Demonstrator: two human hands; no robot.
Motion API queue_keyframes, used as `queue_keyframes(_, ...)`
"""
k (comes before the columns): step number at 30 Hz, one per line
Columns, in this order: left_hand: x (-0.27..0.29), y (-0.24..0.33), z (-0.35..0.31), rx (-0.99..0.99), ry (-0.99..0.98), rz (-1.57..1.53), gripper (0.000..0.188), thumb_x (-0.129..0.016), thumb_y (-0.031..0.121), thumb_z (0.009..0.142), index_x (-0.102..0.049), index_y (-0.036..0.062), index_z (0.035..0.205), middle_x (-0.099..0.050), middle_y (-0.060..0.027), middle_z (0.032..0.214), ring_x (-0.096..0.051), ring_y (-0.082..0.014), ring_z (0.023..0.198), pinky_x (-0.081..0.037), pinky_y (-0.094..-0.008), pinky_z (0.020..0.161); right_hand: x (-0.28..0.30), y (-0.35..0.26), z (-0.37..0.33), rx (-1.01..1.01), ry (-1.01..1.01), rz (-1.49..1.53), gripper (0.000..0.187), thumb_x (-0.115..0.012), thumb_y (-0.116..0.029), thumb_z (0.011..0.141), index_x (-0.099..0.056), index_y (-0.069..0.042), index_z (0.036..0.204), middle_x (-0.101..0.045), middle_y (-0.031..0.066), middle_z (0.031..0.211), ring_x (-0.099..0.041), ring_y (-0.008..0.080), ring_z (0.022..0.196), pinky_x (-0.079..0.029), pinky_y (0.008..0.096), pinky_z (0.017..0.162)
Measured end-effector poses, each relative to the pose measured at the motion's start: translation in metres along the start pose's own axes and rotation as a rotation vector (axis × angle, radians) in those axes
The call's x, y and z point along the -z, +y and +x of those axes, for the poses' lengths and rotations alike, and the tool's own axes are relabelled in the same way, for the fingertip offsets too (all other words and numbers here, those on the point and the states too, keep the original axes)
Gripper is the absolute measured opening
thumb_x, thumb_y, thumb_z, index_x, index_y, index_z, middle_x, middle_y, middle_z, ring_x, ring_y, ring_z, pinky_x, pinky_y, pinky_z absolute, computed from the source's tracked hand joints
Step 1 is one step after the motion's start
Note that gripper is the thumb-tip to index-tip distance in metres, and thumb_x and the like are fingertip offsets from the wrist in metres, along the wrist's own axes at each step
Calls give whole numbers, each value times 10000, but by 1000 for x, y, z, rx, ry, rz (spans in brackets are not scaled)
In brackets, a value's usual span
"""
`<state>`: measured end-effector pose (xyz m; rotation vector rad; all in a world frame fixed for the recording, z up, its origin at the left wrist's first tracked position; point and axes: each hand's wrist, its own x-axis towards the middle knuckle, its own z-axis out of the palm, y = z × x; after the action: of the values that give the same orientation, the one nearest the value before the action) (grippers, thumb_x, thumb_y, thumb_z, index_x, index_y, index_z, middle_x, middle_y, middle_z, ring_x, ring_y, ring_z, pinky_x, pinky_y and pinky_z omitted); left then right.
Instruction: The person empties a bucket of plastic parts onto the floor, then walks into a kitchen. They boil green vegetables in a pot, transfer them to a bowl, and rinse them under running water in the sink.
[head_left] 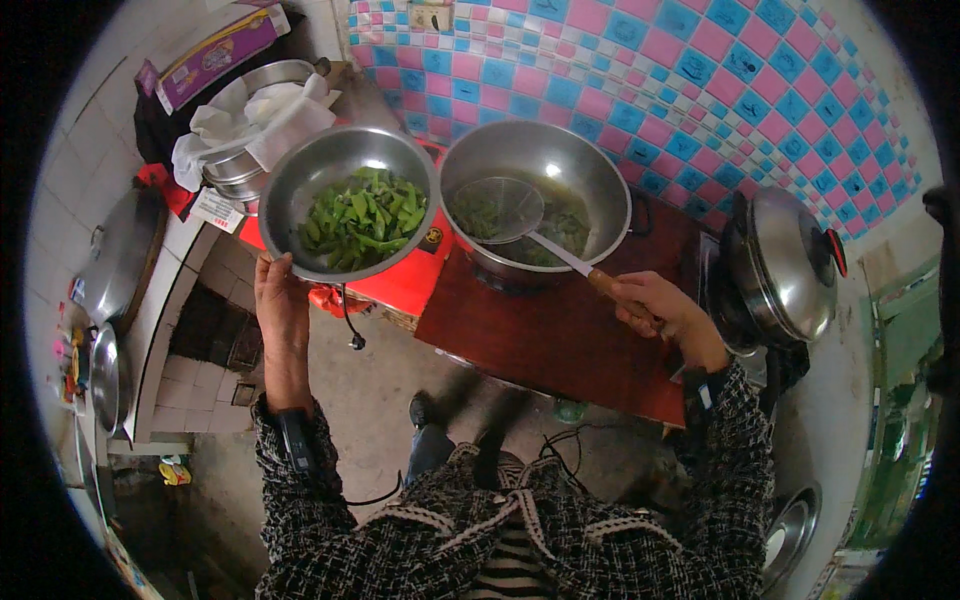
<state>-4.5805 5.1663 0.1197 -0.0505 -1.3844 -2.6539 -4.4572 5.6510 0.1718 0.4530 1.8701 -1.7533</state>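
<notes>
My left hand (pixel 277 290) grips the near rim of a steel bowl (pixel 285 180), its thumb over the edge. Green pea pods (pixel 362 222) lie heaped in the middle of that bowl. Closed around the wooden handle of a skimmer (pixel 517 215) is my right hand (pixel 655 305). The skimmer's round mesh head is inside a deep steel pot (pixel 530 142), at its left part. More green pods (pixel 570 222) sit in murky liquid in the pot, partly hidden under the mesh. Bowl and pot stand side by side, the bowl to the left.
The pot rests on a dark red table (pixel 550 335). A red surface (pixel 405 285) lies under the bowl. A lidded steel pot (pixel 790 270) stands at the right. Stacked pans with white cloth (pixel 250 125) and a purple box (pixel 220 60) are at the back left. A plug (pixel 356 341) hangs below.
</notes>
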Motion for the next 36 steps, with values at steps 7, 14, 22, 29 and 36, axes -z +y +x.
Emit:
queue_keyframes(7, -1, 1, 0, 11, -21, 4, 73, -551, 57, 889, -514, 76, 949, -638, -42, 954, -620, -152, 837, -517, -341, 783, -12, 0, -20, 75, 79, 102, 259, -556, -262, 925, -530, -35, 1047, -550, 51, 646, -407, 80, 347, -303, 217, 303)
queue_keyframes(14, -23, -15, 3, 33, 28, -11, 69, -558, 56, 880, -530, 113, 908, -617, -3, 916, -597, -128, 830, -506, -306, 732, -24, -37, -81, 275, 261, -64, 355, -587, -217, 900, -522, -24, 1191, -554, 42, 668, -453, 86, 400, -340, 225, 344)
queue_keyframes(22, -57, -39, 2, 117, -29, -51, 118, -609, 106, 858, -510, 137, 916, -589, 20, 824, -572, -103, 688, -496, -270, 594, -61, -34, -99, 601, 506, -641, 407, -654, -89, 829, -552, -24, 1217, -659, 86, 862, -607, 137, 620, -492, 265, 578)
queue_keyframes(29, -52, -46, 5, 134, -15, -7, 106, -604, 110, 863, -517, 133, 919, -603, 14, 839, -574, -107, 691, -497, -269, 609, -22, -30, -97, 495, 709, -691, 430, -673, -122, 805, -557, -18, 1206, -676, 154, 950, -655, 226, 820, -502, 348, 742)
queue_keyframes(36, -31, -33, 2, 82, -8, -35, 85, -582, 90, 871, -532, 112, 935, -623, -10, 914, -594, -133, 811, -499, -305, 715, 31, 11, -1, 844, 845, -1133, 281, -607, -140, 856, -607, -29, 1113, -573, 27, 681, -520, 106, 480, -387, 239, 441)
